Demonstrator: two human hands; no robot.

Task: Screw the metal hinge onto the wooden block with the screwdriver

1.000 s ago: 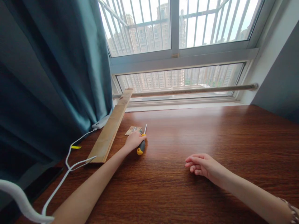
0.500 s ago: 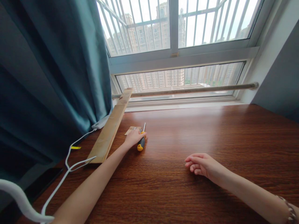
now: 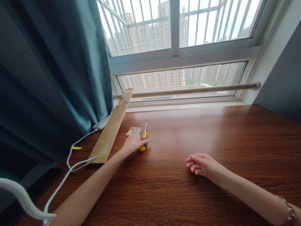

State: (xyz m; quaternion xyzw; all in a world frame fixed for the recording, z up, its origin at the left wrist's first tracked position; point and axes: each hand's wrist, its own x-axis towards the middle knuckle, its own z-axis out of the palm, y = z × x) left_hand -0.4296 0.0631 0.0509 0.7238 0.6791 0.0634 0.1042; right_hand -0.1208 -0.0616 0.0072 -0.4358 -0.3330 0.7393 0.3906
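My left hand [image 3: 133, 143] is closed around the lower handle of a screwdriver [image 3: 144, 135], its thumb lying across the grip. The handle is yellow and dark grey, and the thin metal shaft points away toward the window. Some of the left fingers are hidden by the hand. Just beyond the knuckles lies a small tan card [image 3: 134, 130] with several small metal pieces on it. My right hand [image 3: 199, 164] rests on its side on the table, holding nothing, with its fingers loosely curled and slightly apart.
Wooden boards [image 3: 109, 133] lie along the table's left side, reaching the window rail [image 3: 192, 91]. White cables [image 3: 68, 175] run at the left, near a white power strip [image 3: 101, 123], a yellow tag [image 3: 77, 147] and a blue curtain [image 3: 94, 78]. The brown table [image 3: 223, 131] extends right.
My left hand has slid slightly back toward me along the screwdriver handle, uncovering more of the card. The screwdriver has turned a little more upright in view. My right hand has barely moved.
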